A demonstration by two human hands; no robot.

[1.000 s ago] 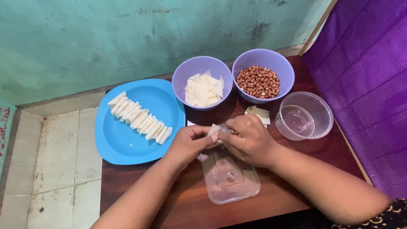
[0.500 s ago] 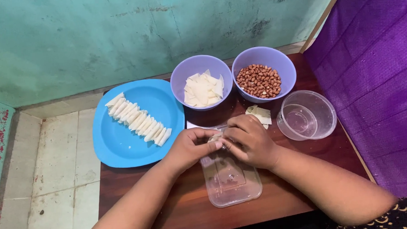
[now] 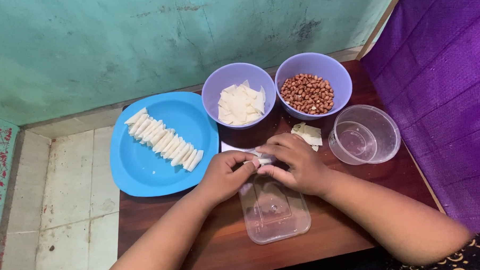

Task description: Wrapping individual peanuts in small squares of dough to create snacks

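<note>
My left hand [image 3: 225, 175] and my right hand [image 3: 294, 165] meet over the middle of a low wooden table [image 3: 212, 242], pinching one small pale dough wrapper [image 3: 261, 161] between their fingertips. The wrapper is mostly hidden by my fingers. Under my hands lies a clear plastic lid [image 3: 274, 213]. A blue plate [image 3: 140, 168] to the left carries a row of several folded pale parcels [image 3: 163, 140]. Behind my hands stand a lilac bowl of flat wrappers [image 3: 239, 95] and a lilac bowl of brown peanuts [image 3: 313, 85].
A clear round plastic tub [image 3: 364, 134] stands right of my hands, with a few loose wrapper scraps [image 3: 306, 132] beside it. A green wall is behind the table, purple cloth [image 3: 446, 90] on the right, pale floor tiles [image 3: 72, 210] on the left.
My hands have stayed over the lid and kept working the wrapper; its upright corner, visible a second ago, is now folded down between my fingers. The view has shifted slightly.
</note>
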